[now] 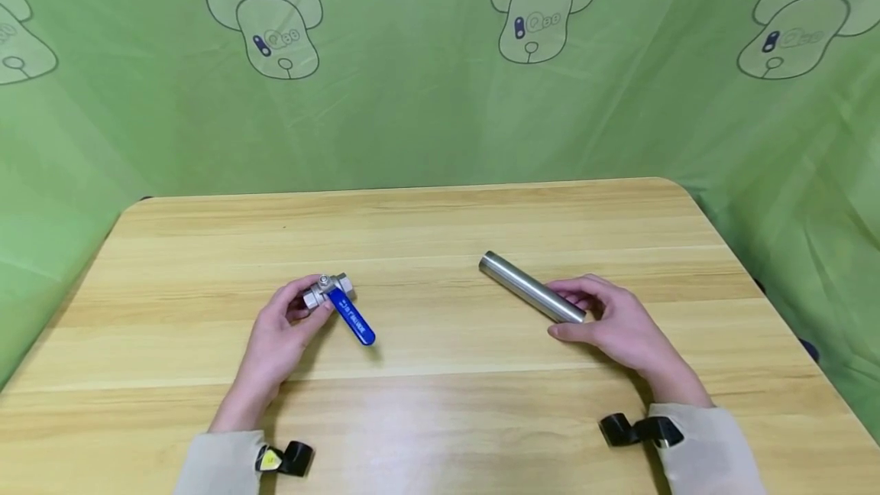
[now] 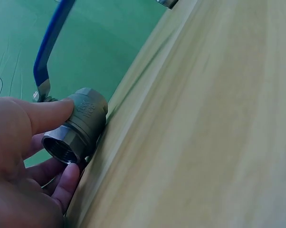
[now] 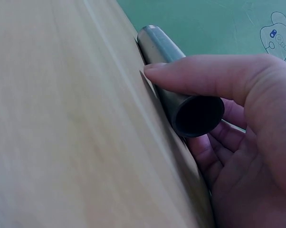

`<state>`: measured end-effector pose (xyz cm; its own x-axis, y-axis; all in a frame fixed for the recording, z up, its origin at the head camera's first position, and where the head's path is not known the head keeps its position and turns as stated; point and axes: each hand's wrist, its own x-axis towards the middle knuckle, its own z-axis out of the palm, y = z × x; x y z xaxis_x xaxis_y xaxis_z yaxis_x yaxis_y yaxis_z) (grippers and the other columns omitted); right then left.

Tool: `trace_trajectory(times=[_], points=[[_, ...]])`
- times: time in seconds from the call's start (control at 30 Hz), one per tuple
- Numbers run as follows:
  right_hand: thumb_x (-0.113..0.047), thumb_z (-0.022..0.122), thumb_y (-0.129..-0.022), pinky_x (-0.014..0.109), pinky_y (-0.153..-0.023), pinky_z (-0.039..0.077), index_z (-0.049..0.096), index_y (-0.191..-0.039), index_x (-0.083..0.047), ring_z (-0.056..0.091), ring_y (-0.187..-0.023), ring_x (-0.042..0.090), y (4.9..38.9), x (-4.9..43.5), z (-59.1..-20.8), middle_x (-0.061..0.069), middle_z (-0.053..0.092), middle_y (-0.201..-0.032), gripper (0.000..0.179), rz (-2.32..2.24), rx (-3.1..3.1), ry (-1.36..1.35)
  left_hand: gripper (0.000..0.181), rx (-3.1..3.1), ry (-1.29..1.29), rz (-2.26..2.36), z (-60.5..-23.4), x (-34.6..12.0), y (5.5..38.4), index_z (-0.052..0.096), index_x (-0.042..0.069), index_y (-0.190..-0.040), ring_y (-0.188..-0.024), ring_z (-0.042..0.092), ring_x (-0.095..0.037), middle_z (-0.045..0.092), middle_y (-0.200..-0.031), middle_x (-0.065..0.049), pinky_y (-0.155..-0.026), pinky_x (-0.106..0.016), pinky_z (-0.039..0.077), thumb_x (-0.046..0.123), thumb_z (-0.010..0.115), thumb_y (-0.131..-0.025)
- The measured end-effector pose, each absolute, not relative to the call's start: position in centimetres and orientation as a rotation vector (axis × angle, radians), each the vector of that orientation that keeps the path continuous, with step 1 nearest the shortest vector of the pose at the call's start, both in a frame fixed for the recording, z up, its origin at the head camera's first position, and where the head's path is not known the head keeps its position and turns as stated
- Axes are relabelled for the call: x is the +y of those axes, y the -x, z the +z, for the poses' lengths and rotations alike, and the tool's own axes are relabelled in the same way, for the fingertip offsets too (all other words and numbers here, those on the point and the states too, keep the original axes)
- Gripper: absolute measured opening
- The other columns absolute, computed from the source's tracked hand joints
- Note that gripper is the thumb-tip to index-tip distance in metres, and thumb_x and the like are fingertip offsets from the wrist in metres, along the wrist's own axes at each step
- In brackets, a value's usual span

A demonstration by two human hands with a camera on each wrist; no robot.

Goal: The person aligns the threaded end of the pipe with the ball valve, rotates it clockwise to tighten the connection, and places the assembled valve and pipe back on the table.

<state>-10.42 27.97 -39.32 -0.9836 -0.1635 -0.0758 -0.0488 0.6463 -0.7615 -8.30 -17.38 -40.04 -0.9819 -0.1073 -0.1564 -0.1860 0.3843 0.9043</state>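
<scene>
- A green cloth printed with animal-head outlines hung beyond the far edge of the wooden desk, ahead of the fingers of both the left hand and the right hand.
- The left hand's fingers held a metal ball valve, set narrow around its body: the thumb lay along one side, other fingers reached beneath, and the threaded mouth faced back toward the palm.
- Its blue lever stuck out past the left thumb, slanting to the right and toward the person; a shadow fell on the wood near its tip.
- The right hand's fingers held a metal tube by its near end, thumb on one side and fingertips on the other, with the open end facing the palm.
- From those fingers the tube ran forward and to the left, its far end well ahead of them.
- Whether valve or tube touched the wood could not be told.
- A broad stretch of bare wood separated the two sets of fingers, leaving valve and tube well apart.
- More wood ran from both sets of fingers to the far edge; the side edges slanted away, one left of the left fingers, the other right of the right fingers.
</scene>
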Motion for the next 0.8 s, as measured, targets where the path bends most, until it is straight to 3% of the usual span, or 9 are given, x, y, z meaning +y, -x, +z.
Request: trace_trajectory(times=[0.43, 0.6, 0.8], points=[[-0.026, 0.096, -0.08, 0.021, -0.083, 0.054, 0.072, -0.139, -0.019, 0.063, -0.102, 0.017, 10.47, 27.98, -39.29, 0.008, 0.07, -0.12, 0.064, -1.255, 2.729, 0.168, 0.056, 2.576, 0.243, 1.611, -39.79, -17.19, 8.4, 0.049, 0.013, -0.162, -0.125, 0.057, -0.026, 0.057, -0.143, -0.014, -0.104, -0.027, 0.05, 0.018, 0.065, -0.108], [-0.028, 0.096, -0.081, 0.022, -0.082, 0.054, 0.072, -0.138, -0.02, 0.063, -0.101, 0.017, 10.52, 27.98, -39.28, 0.007, 0.07, -0.12, 0.062, -1.253, 2.734, 0.169, 0.058, 2.572, 0.251, 1.615, -39.84, -17.21, 8.42, 0.044, 0.012, -0.164, -0.123, 0.053, -0.023, 0.053, -0.145, -0.012, -0.101, -0.022, 0.048, 0.02, 0.062, -0.11], [-0.029, 0.096, -0.081, 0.021, -0.082, 0.054, 0.072, -0.138, -0.02, 0.063, -0.101, 0.016, 10.41, 28.03, -39.43, 0.007, 0.07, -0.12, 0.062, -1.245, 2.742, 0.162, 0.058, 2.558, 0.265, 1.658, -39.93, -17.24, 8.3, 0.046, 0.021, -0.164, -0.122, 0.052, -0.018, 0.053, -0.146, -0.008, -0.098, -0.014, 0.048, 0.021, 0.063, -0.109]])
